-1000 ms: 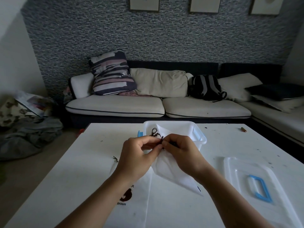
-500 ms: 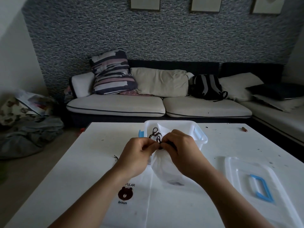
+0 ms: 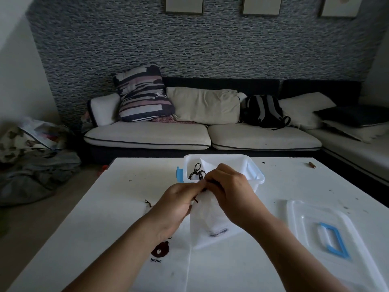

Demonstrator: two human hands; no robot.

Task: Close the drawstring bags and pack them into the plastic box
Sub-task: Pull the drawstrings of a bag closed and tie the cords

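White table (image 3: 88, 218) fills the lower frame. Clear plastic lid with blue handle (image 3: 328, 234) lies lower right, off the box so packing stays open. Clear plastic box with blue latches (image 3: 255, 175) sits centre, one white bag with dark cord (image 3: 197, 170) already inside. Flat white bag with bear print (image 3: 164, 256) waits lower centre, likely next. White drawstring bag (image 3: 210, 220) held upright just in front of the box. Left hand (image 3: 176, 204) and right hand (image 3: 231, 190) both pinch its neck cords, apparently cinching it.

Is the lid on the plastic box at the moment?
No, the lid lies flat on the table, right of the open box.
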